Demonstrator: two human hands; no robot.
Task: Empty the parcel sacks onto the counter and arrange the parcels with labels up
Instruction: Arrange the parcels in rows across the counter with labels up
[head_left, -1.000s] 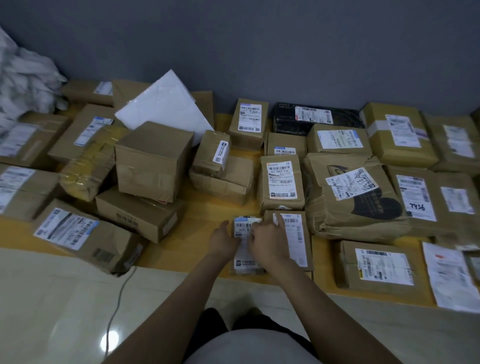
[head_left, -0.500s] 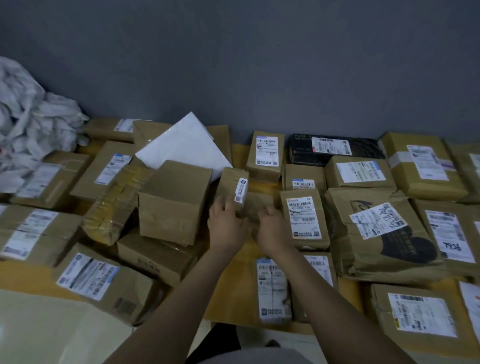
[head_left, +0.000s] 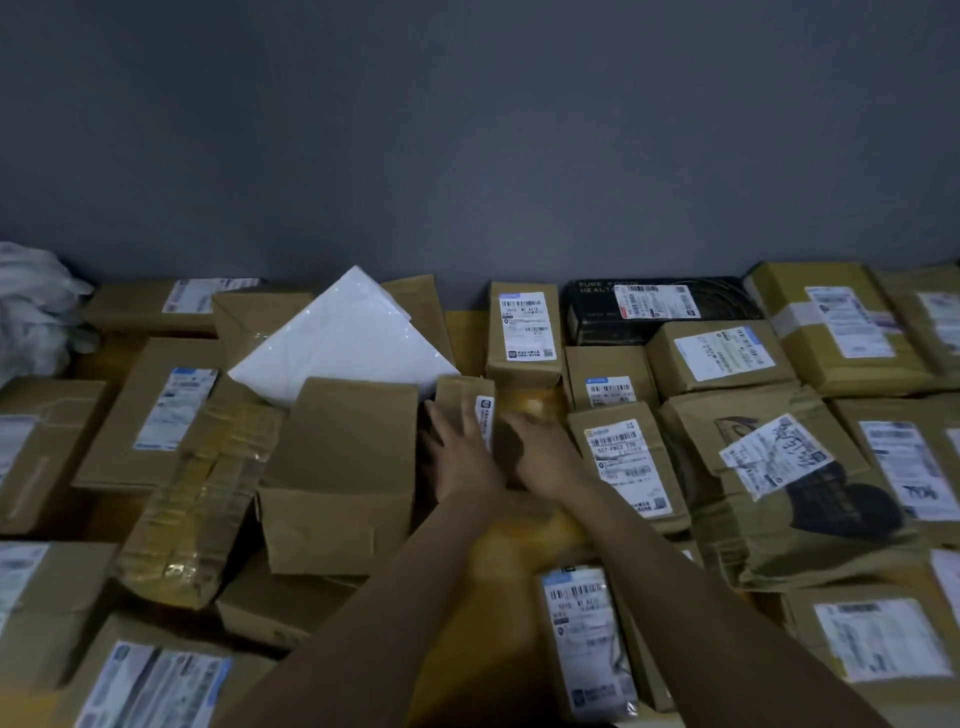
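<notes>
**Two hands at a small parcel**

Head view: I see the left hand (head_left: 460, 457) lying flat, fingers spread, on a small brown parcel (head_left: 457, 396) mid-counter (head_left: 465, 332), label facing right. The right hand (head_left: 545, 457) sits just beside; its grip is blurred, so I cannot tell.

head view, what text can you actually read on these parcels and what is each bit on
"PURE" and "HEALT": white print on the black box, the rest hidden by its label.
"507-PB02 T70": label on the brown parcel left of the crumpled bag.
Handwritten marks on the crumpled bag's label: cannot be read.
All other labels: barcodes and small print, too blurred to read.
</notes>
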